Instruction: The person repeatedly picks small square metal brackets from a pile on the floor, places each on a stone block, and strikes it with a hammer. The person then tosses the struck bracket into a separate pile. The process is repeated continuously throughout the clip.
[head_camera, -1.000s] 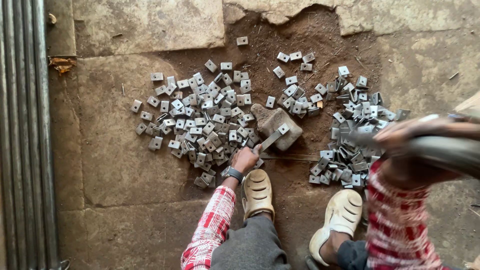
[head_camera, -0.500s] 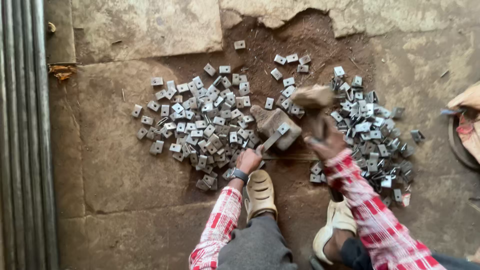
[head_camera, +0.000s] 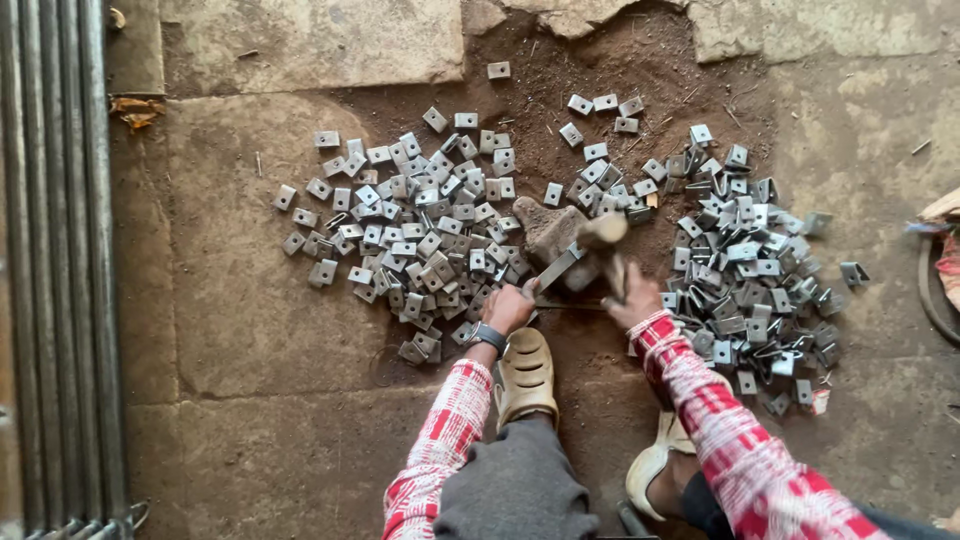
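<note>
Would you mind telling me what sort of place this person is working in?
Probably an informal metalworking yard, with the work done at ground level. Heaps of small metal plates lie on a cracked stone and dirt floor, long metal rods run along the edge, and the right hand holds a hammer.

A worn, cracked stone floor (head_camera: 250, 330) with a patch of bare brown dirt (head_camera: 600, 70) carries two heaps of small grey bent metal plates, one at left (head_camera: 410, 230), one at right (head_camera: 750, 270); a rough stone block (head_camera: 548, 225) sits between them; long grey metal bars (head_camera: 55, 270) lie along the left edge.
</note>
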